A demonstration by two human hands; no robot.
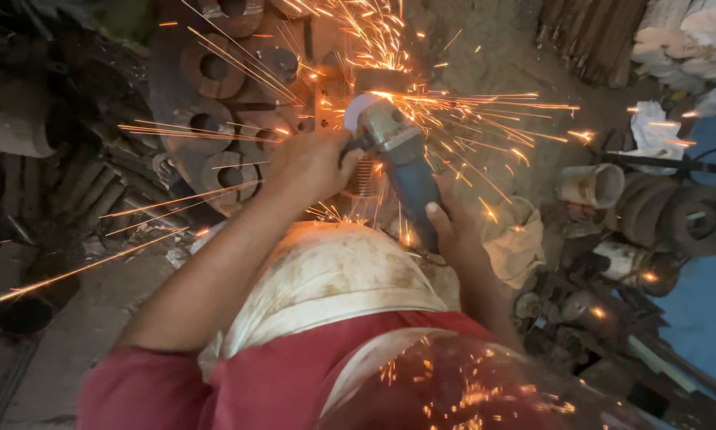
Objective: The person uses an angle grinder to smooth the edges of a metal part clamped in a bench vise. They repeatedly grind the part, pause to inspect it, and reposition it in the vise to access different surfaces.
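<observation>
Blue-bodied angle grinder (406,171), orange sparks (469,103), red shirt (294,374), stained cream cloth (334,275), possibly rust-brown metal rings (211,72)

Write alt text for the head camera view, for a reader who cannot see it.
A person's two hands hold a blue-bodied angle grinder against a metal workpiece, throwing orange sparks all around. The left hand grips the side handle, the right hand the grinder's body. Rusty metal rings lie beyond on the dirt floor.

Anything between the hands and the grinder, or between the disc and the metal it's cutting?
Nothing visible. The left hand grips the side handle and the right hand holds the body of the angle grinder. Its disc meets the metal workpiece directly, throwing sparks.
</observation>
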